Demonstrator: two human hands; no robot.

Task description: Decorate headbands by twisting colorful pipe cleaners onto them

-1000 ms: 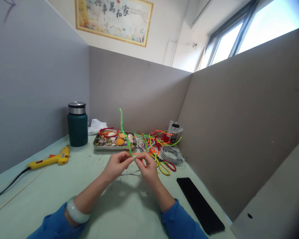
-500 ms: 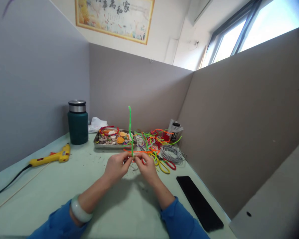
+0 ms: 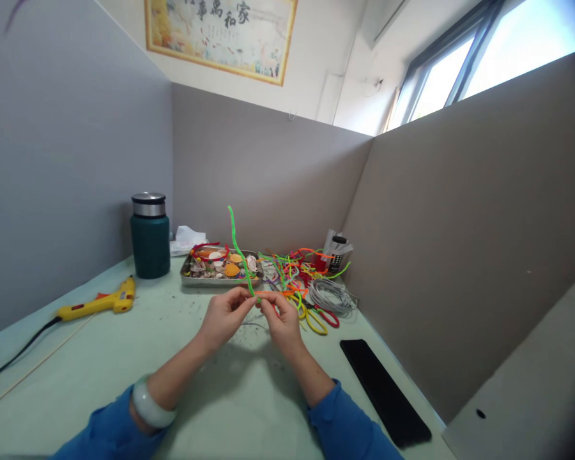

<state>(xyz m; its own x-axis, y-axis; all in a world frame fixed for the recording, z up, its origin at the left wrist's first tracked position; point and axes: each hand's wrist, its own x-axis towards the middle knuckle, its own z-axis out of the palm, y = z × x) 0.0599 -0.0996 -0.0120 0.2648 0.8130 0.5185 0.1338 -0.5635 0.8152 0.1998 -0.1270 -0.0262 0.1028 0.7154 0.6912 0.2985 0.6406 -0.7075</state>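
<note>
A bright green pipe cleaner (image 3: 237, 246) rises from between my fingertips, its free end leaning up and to the left. My left hand (image 3: 224, 316) is closed, with thumb and forefinger pinching the lower end of it. From the other side my right hand (image 3: 282, 321) pinches at the same spot, the two sets of fingertips almost touching. A small green bend shows at the pinch; the rest of that end is hidden by my fingers. Just behind my hands lies a metal tray (image 3: 206, 282) of shells and small pieces.
A yellow glue gun (image 3: 98, 306) with a black cord lies left, near a teal flask (image 3: 150, 246). Behind my right hand are a heap of coloured pipe cleaners (image 3: 297, 265), scissors (image 3: 316, 321) and a grey wire coil (image 3: 330, 297). A black flat strip (image 3: 383, 390) lies right.
The green pipe cleaner has tilted from nearly upright to leaning left. Both hands keep their pinch and have shifted only slightly.
</note>
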